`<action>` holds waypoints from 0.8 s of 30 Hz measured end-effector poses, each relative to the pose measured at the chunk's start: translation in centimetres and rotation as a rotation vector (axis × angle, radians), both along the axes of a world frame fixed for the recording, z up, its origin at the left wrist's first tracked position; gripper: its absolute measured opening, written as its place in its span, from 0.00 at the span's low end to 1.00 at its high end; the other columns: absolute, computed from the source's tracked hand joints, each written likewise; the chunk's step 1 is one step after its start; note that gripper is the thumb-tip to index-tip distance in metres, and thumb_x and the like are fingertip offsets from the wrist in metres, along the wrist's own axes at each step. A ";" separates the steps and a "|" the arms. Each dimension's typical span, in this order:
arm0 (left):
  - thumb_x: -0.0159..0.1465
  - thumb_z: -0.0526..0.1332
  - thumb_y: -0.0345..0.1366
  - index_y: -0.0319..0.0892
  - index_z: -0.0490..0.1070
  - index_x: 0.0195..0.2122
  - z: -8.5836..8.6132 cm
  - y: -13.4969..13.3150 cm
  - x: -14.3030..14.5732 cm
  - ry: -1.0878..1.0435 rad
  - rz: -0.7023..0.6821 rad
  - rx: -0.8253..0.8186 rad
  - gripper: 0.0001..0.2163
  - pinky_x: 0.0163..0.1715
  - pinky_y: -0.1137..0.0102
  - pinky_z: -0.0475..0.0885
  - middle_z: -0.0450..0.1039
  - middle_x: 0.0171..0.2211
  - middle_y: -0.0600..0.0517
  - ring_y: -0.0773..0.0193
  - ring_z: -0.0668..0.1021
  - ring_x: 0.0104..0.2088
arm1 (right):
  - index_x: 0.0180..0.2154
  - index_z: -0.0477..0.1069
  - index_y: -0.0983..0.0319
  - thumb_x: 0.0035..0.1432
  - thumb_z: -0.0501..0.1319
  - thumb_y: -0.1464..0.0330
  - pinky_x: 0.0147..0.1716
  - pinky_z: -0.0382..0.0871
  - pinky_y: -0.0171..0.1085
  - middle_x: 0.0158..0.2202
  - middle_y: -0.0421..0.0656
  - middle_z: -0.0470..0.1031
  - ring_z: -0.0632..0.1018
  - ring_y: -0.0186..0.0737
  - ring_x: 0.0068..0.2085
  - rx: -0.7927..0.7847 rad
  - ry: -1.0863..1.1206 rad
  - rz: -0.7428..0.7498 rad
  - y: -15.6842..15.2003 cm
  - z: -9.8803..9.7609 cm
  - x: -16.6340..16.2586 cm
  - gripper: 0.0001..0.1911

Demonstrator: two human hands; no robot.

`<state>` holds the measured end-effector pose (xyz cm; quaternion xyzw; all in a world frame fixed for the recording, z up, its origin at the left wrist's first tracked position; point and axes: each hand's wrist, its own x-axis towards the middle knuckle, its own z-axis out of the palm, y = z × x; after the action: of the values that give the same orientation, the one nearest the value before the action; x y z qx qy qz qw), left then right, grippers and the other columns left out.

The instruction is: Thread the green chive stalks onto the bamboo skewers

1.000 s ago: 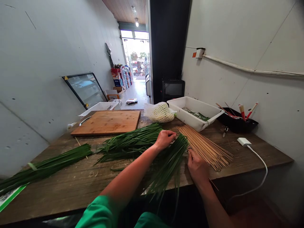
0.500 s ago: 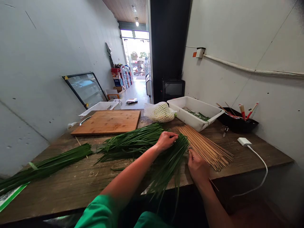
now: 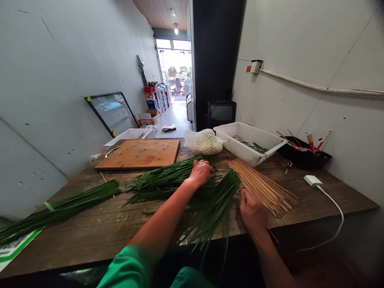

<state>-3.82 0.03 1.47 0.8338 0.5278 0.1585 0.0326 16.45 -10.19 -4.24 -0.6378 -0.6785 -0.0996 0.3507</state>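
Note:
My left hand (image 3: 201, 173) rests on the far pile of garlic chives (image 3: 168, 176), its fingers bent down at the stem end; the fingertips are partly hidden. In a closed grip, my right hand (image 3: 253, 212) holds a thin bamboo skewer (image 3: 273, 235), whose rear end sticks out behind the wrist. Just left of that hand, a fan of chives (image 3: 217, 204) lies with its cut ends against the skewer tip and its leaves hanging over the table's front edge. Many loose bamboo skewers (image 3: 264, 188) lie to the right of the chives.
A tied chive bundle (image 3: 75, 204) lies at left. Behind stand a wooden cutting board (image 3: 141, 154), a net-wrapped bundle (image 3: 205, 142) and a white tub (image 3: 255, 158) with green scraps. A black tray (image 3: 312, 160) with sticks and a white adapter (image 3: 312, 181) are at right.
My left hand has moved left and away from the fan of chives by my right hand, onto the far pile. My right hand keeps its grip on the skewer. The view has shifted slightly.

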 end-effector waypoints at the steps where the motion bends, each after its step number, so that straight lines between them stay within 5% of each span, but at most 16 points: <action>1: 0.57 0.61 0.37 0.44 0.79 0.32 -0.2 -0.1 0.2 0.010 -0.001 -0.012 0.08 0.47 0.59 0.58 0.73 0.34 0.45 0.52 0.70 0.44 | 0.36 0.74 0.64 0.65 0.45 0.66 0.26 0.57 0.34 0.29 0.46 0.78 0.75 0.37 0.27 -0.004 0.002 -0.004 0.0 0.0 0.0 0.20; 12: 0.58 0.57 0.33 0.40 0.78 0.28 -1.1 -0.7 3.0 -0.012 0.074 0.002 0.09 0.45 0.57 0.58 0.73 0.34 0.41 0.51 0.70 0.44 | 0.36 0.74 0.64 0.64 0.47 0.67 0.27 0.57 0.33 0.29 0.45 0.77 0.75 0.36 0.27 -0.034 0.004 -0.002 0.0 0.1 0.0 0.18; 17: 0.59 0.57 0.35 0.42 0.78 0.35 -1.1 -0.2 3.3 -0.371 0.096 -0.051 0.10 0.43 0.66 0.64 0.78 0.36 0.48 0.61 0.75 0.39 | 0.36 0.74 0.63 0.64 0.47 0.66 0.25 0.55 0.34 0.28 0.45 0.77 0.74 0.36 0.26 -0.034 -0.007 -0.019 0.0 0.1 0.1 0.17; 24: 0.57 0.57 0.33 0.36 0.77 0.36 -0.9 -0.4 4.0 -0.795 0.090 -0.313 0.10 0.26 0.76 0.69 0.77 0.25 0.51 0.69 0.76 0.24 | 0.36 0.74 0.63 0.64 0.47 0.67 0.26 0.56 0.33 0.28 0.44 0.77 0.74 0.36 0.27 -0.045 -0.005 -0.007 -0.1 0.2 0.0 0.17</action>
<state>0.23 -0.32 0.58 0.6689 0.5278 0.3869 0.3526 16.41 -10.29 -4.04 -0.6475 -0.6792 -0.0873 0.3343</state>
